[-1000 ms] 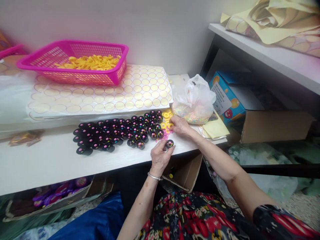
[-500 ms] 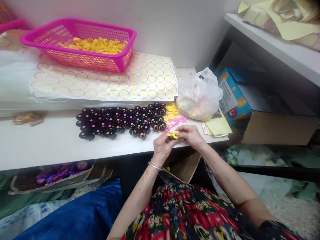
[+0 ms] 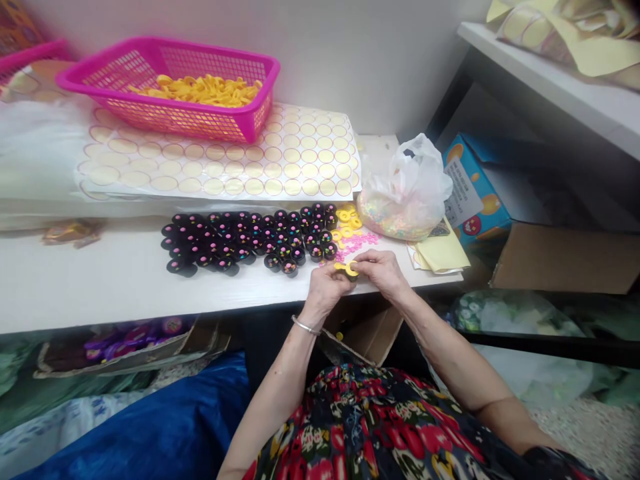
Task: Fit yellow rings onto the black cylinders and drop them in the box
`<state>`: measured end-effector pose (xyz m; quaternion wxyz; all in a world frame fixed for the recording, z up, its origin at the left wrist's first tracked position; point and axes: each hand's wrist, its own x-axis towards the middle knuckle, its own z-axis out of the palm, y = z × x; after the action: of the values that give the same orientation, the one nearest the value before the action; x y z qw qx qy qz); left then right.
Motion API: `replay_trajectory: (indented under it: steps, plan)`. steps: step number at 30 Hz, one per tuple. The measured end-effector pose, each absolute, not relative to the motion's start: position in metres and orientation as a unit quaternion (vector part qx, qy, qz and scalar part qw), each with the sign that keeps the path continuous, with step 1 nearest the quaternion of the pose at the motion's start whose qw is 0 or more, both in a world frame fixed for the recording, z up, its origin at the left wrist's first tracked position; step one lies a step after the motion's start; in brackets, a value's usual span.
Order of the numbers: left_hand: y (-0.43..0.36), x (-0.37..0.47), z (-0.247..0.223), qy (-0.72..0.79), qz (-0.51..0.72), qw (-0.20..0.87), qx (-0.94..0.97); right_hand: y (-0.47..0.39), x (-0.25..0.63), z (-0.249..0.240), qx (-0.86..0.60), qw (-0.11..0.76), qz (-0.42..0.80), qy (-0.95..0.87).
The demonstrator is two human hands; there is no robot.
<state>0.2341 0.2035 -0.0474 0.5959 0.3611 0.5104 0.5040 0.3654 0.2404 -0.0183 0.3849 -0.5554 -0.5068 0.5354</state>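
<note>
My left hand (image 3: 327,288) is closed on a small black cup with a yellow piece (image 3: 352,269) on it, over the table's front edge. Fingers of my right hand (image 3: 383,272) pinch the same yellow piece from the right. The cup's body is mostly hidden by my fingers. Just beyond my hands lie small pink pieces (image 3: 356,245) and a pile of yellow rings (image 3: 349,217). To the left stand rows of black cups (image 3: 235,237) with pink dots and coloured bits inside.
A pink basket (image 3: 165,120) of yellow pieces stands on sticker sheets (image 3: 310,160) at the back. Right of the rows are a tied plastic bag (image 3: 407,193), folded yellow paper (image 3: 440,252) and a blue box (image 3: 475,193). An open cardboard box (image 3: 367,327) sits below the table edge.
The view has shifted slightly, so the table's contents appear a little further right. Both hands stay together on the cup and yellow piece, which look slightly tilted compared with before.
</note>
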Motion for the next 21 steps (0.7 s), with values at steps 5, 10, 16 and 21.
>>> replay_trajectory:
  steps: [5, 10, 16, 21]
  plan:
    - [0.205, 0.234, -0.038, 0.521, 0.505, 0.602, 0.334, 0.239, 0.366, -0.020, -0.542, 0.395, 0.601, -0.433]
    - [0.207, 0.245, -0.042, 0.569, 0.523, 0.540, 0.332, 0.235, 0.366, -0.025, -0.532, 0.408, 0.643, -0.370]
    - [0.205, 0.254, -0.048, 0.594, 0.543, 0.497, 0.324, 0.230, 0.364, -0.029, -0.519, 0.403, 0.683, -0.320]
    - [0.203, 0.258, -0.053, 0.643, 0.534, 0.412, 0.363, 0.225, 0.358, -0.031, -0.536, 0.420, 0.677, -0.278]
